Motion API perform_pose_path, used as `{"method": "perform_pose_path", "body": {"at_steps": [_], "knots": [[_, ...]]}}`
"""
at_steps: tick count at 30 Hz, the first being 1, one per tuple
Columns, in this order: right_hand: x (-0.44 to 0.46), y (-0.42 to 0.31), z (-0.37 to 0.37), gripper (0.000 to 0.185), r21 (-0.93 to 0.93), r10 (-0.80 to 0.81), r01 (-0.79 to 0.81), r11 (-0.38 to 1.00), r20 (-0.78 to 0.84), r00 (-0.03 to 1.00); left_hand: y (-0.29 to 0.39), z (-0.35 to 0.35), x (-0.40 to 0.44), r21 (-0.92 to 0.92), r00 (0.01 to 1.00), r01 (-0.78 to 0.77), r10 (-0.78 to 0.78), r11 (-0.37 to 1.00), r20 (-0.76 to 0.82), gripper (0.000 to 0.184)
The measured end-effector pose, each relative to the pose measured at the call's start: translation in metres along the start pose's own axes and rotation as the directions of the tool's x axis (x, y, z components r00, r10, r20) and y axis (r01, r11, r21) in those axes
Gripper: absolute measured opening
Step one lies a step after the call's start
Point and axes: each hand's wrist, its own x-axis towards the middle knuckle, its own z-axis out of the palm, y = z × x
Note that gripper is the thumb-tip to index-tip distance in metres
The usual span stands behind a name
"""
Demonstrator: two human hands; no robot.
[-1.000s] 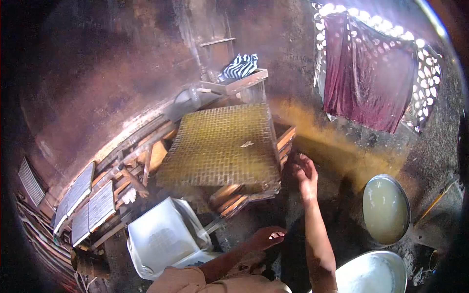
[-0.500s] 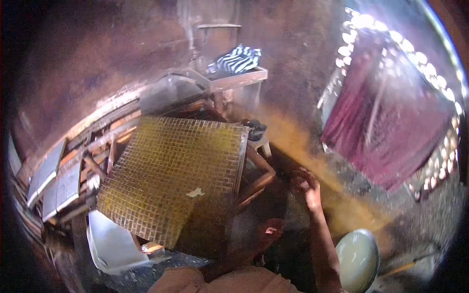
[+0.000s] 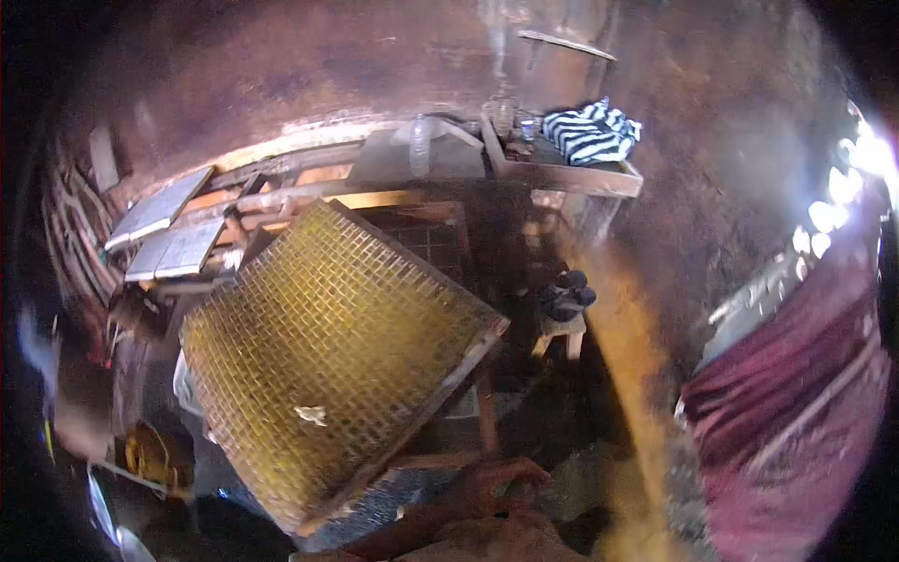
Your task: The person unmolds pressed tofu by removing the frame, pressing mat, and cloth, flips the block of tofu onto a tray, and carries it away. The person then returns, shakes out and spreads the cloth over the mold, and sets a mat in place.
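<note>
My left hand (image 3: 506,476) is low in the head view, held in front of my body, with its fingers curled. What it may hold is too small and dim to make out. My right hand does not show. Just beyond the left hand, a large yellowish woven panel (image 3: 328,328) with a wooden edge lies tilted. A small whitish scrap (image 3: 311,414) rests on its weave. Parts of a dark wooden frame (image 3: 487,417) show beside the panel.
A wooden tray stand (image 3: 571,180) holds a black-and-white striped cloth (image 3: 595,133). A clear bottle (image 3: 419,145) stands left of it. Dark items (image 3: 567,295) sit on a small stool (image 3: 560,339). Grey slabs (image 3: 178,248) lie left; a maroon curtain (image 3: 787,421) hangs right.
My view has swung, and the panel appears turned, with its right corner lower. My raised right hand has gone out of view. My left hand appears lower. The green-white basin has left view.
</note>
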Motion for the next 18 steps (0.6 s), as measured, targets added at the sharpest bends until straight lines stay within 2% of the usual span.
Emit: {"method": "perform_pose_path", "body": {"at_steps": [2, 3, 5, 6, 9, 10, 11, 13, 14, 16, 17, 18], "knots": [[0.016, -0.037, -0.039, 0.020, -0.099, 0.041, -0.043, 0.994, -0.022, 0.999, -0.017, 0.013, 0.040, 0.016, 0.985, -0.090, 0.091, 0.996, -0.146, 0.031], [0.021, -0.054, -0.058, 0.020, -0.138, 0.059, -0.063, 0.988, -0.035, 0.998, -0.017, 0.018, 0.058, 0.015, 0.981, -0.087, 0.088, 0.996, -0.174, 0.031], [0.031, -0.085, -0.088, 0.021, -0.191, 0.078, -0.086, 0.978, -0.050, 0.996, -0.013, 0.019, 0.090, -0.249, 0.909, -0.023, -0.083, 0.968, -0.408, 0.025], [0.037, -0.100, -0.100, 0.021, -0.210, 0.086, -0.097, 0.973, -0.058, 0.995, -0.018, 0.021, 0.102, -0.294, 0.882, -0.131, -0.024, 0.947, -0.470, 0.026], [0.051, -0.130, -0.123, 0.021, -0.258, 0.104, -0.120, 0.959, -0.076, 0.992, -0.030, 0.006, 0.121, -0.244, 0.827, -0.056, -0.092, 0.968, -0.555, 0.025], [0.054, -0.136, -0.129, 0.021, -0.267, 0.114, -0.133, 0.954, -0.083, 0.990, -0.047, 0.001, 0.127, -0.257, 0.808, -0.255, 0.060, 0.932, -0.586, 0.024], [0.058, -0.142, -0.131, 0.022, -0.279, 0.122, -0.142, 0.950, -0.087, 0.989, -0.051, 0.002, 0.128, -0.256, 0.808, -0.249, 0.054, 0.934, -0.587, 0.024], [0.066, -0.153, -0.132, 0.022, -0.301, 0.136, -0.156, 0.941, -0.089, 0.987, -0.052, -0.004, 0.130, -0.247, 0.657, -0.163, -0.082, 0.955, -0.749, 0.020], [0.067, -0.152, -0.132, 0.022, -0.305, 0.152, -0.175, 0.936, -0.099, 0.983, -0.048, -0.007, 0.133, -0.245, 0.654, -0.162, -0.082, 0.956, -0.752, 0.020], [0.070, -0.153, -0.129, 0.023, -0.320, 0.169, -0.195, 0.927, -0.108, 0.980, -0.040, -0.012, 0.136, -0.381, 0.600, -0.167, -0.213, 0.910, -0.771, 0.019], [0.069, -0.152, -0.127, 0.023, -0.327, 0.172, -0.201, 0.924, -0.115, 0.978, -0.043, -0.017, 0.137, -0.384, 0.602, -0.164, -0.216, 0.909, -0.769, 0.019], [0.067, -0.152, -0.124, 0.024, -0.330, 0.174, -0.205, 0.921, -0.121, 0.977, -0.043, -0.021, 0.138, -0.357, 0.646, -0.190, -0.158, 0.914, -0.747, 0.021]]}}
